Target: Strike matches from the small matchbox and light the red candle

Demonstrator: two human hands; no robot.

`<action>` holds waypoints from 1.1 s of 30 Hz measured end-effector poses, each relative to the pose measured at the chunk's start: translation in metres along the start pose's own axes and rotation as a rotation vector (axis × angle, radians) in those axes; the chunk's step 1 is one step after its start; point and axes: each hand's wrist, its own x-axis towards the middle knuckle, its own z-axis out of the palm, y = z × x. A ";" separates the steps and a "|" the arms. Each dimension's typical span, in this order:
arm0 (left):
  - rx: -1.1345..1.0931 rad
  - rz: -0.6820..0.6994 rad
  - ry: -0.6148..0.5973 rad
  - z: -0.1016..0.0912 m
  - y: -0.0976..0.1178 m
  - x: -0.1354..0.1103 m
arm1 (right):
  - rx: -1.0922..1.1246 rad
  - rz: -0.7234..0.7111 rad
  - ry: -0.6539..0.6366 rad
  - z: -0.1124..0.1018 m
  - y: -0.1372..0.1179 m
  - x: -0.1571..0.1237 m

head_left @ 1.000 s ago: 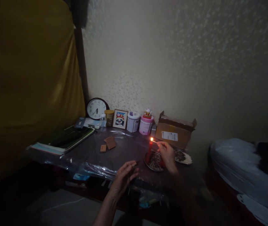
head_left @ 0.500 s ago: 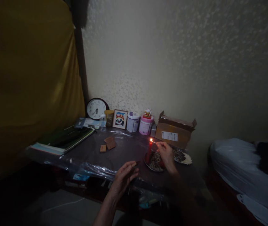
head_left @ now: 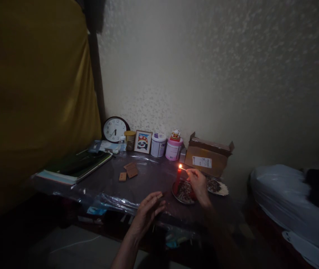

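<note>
My right hand (head_left: 197, 184) pinches a thin matchstick (head_left: 183, 169), its tip at the flame on top of a red candle (head_left: 177, 181). The candle stands upright in a round metal dish (head_left: 187, 203) holding many small dark and pale bits. My left hand (head_left: 148, 211) is below and left of the dish, fingers curled around a small matchbox (head_left: 159, 195), which shows only in part. Several small brown matchboxes (head_left: 131, 171) lie on the dark table, left of the candle. Beside my right wrist a second plate holds pale matchsticks (head_left: 223, 189) with dark heads.
Along the wall stand a clock (head_left: 115, 129), a yellow-lidded jar (head_left: 130, 141), a panda picture frame (head_left: 143, 142), a white tin (head_left: 158, 145), a pink tin (head_left: 174, 150) topped by a figurine, and a cardboard box (head_left: 207, 157). Books (head_left: 77, 168) lie at left under a yellow curtain (head_left: 36, 93).
The flame at the candle top looks slightly larger and brighter. Both hands stay almost where they were.
</note>
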 end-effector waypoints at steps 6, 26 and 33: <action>0.002 0.005 -0.009 0.000 0.000 0.000 | 0.012 -0.007 0.007 0.000 -0.001 0.000; 0.008 0.035 -0.006 -0.006 0.003 0.001 | 0.306 -0.012 -0.161 -0.046 -0.028 -0.032; 0.032 0.058 0.008 -0.010 0.008 -0.003 | 0.029 -0.005 -0.213 -0.051 0.008 -0.060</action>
